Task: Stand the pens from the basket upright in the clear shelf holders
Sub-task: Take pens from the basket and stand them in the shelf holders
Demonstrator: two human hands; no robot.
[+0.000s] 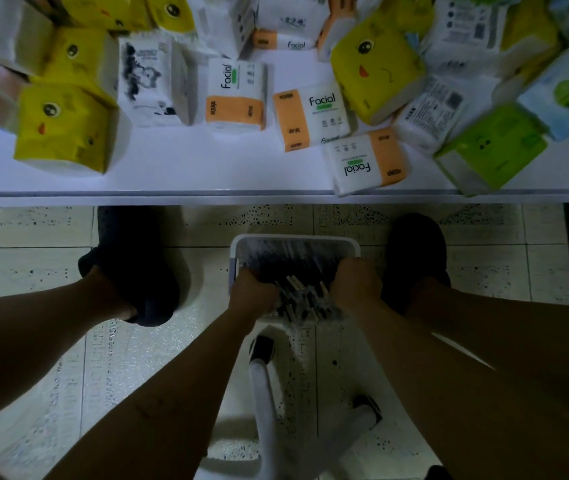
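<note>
Nearest to my camera, both bare forearms run down and forward over a white chair base (265, 393) with black casters (262, 346).

The left hand (253, 289) and the right hand (357, 282) are both down inside the white basket (293, 239), which sits on the tiled floor (33, 258) just ahead of the chair base. Each hand has its fingers curled in, and they clasp a bunch of dark pens (305, 296) from opposite sides. The fingertips are buried among the pens and I cannot see them. The pens lie in a loose heap in the basket, with pale caps or ends showing between the two hands. This area is blurred, and I can read no marking on any pen.

One dark shoe (137, 265) stands left of the basket and another (414, 258) right of it.

Beyond the basket, the front edge of a white shelf (172, 168) crosses the full width of the view. Soft tissue packs are scattered over it:
- Three orange-and-white tissue packs (310, 116) are printed "Facial". The nearest of them (366, 164) lies with its lettering upside down and overhangs the shelf edge.
- Yellow packs (64, 129) carry a cartoon eye and an orange beak.
- A white pack (153, 84) has a black line drawing on it.
- A lime-green pack (494, 150) lies at the right.

The smaller print on all of these is illegible.
</note>
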